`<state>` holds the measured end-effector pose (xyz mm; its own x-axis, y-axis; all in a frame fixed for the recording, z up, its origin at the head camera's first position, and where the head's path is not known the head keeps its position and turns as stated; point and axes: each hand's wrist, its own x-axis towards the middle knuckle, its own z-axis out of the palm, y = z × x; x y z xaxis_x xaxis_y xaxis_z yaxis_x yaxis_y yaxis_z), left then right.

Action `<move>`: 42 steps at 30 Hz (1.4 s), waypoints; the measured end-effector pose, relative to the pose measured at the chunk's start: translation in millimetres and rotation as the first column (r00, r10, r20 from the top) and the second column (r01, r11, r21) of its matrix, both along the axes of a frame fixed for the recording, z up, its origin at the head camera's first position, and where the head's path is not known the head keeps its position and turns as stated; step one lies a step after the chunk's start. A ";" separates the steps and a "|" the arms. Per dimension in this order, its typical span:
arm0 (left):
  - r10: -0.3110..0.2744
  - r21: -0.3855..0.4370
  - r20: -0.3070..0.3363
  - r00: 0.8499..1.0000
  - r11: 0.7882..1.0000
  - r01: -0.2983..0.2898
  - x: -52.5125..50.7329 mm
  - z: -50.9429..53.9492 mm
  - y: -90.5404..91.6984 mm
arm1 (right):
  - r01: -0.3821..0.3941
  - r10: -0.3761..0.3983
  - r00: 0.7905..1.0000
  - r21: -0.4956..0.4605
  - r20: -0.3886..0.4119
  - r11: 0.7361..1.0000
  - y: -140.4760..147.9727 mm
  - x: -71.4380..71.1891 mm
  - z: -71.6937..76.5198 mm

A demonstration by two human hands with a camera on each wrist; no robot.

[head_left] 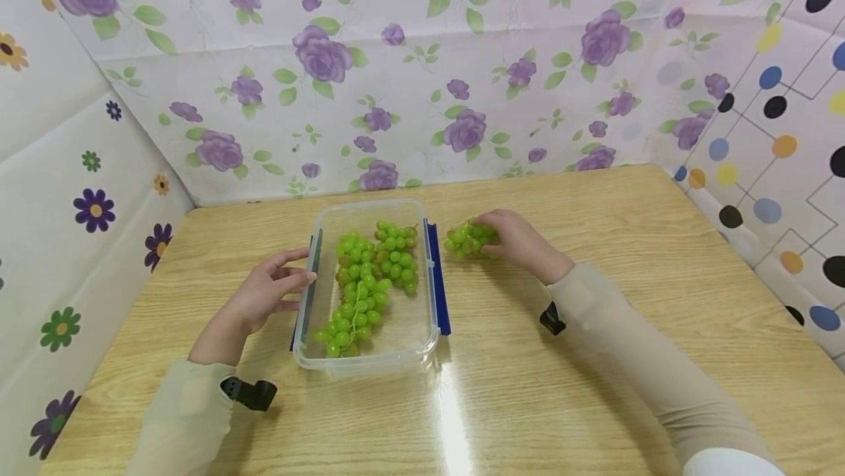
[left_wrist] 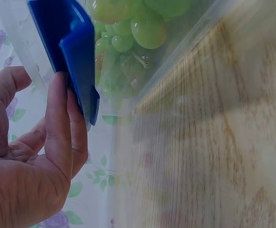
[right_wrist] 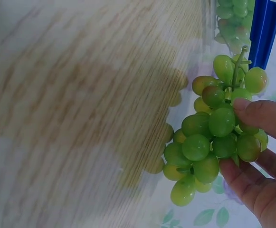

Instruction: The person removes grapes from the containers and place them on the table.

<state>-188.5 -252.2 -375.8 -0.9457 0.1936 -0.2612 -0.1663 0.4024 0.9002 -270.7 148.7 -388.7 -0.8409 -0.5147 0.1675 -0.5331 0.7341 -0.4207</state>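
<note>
Right hand (head_left: 516,239) pinches a bunch of grapes (right_wrist: 199,145) just right of the clear box (head_left: 370,363); left hand (head_left: 264,289), fingers loosely spread, touches the box's left blue flap (left_wrist: 78,59). Other grapes (head_left: 359,298) lie inside the box, on the counter (head_left: 521,388).

- From here I see the left hand (head_left: 262,291) touching a clear container (head_left: 404,326) on the bench (head_left: 508,359).
- Green grapes (head_left: 359,289) lie inside it.
- The right hand (head_left: 518,239) holds another bunch (head_left: 464,240) beside it.
</note>
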 end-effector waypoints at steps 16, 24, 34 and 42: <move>0.006 0.002 0.013 1.000 1.000 -0.006 0.9 0.0 0.1 | 0.025 -0.025 1.000 0.040 0.001 0.999 -4.4 -1.0 -1.4; 0.008 0.000 0.013 1.000 1.000 -0.008 0.9 -0.8 -0.3 | 0.035 -0.034 0.999 0.064 -0.010 0.997 -5.3 -1.3 -1.8; 0.010 0.008 0.027 1.000 1.000 -0.010 0.8 -1.5 -0.5 | 0.037 -0.036 0.999 0.094 -0.019 0.995 -6.1 -2.3 -3.0; 0.016 0.003 0.023 1.000 1.000 -0.016 1.7 -0.7 0.5 | 0.030 -0.026 0.999 0.104 -0.035 0.994 -6.6 -1.5 -4.4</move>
<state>-186.8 -251.7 -376.5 -0.9425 0.1794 -0.2821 -0.1931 0.3969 0.8973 -272.2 142.1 -393.1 -0.8499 -0.5073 0.1424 -0.5243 0.7877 -0.3234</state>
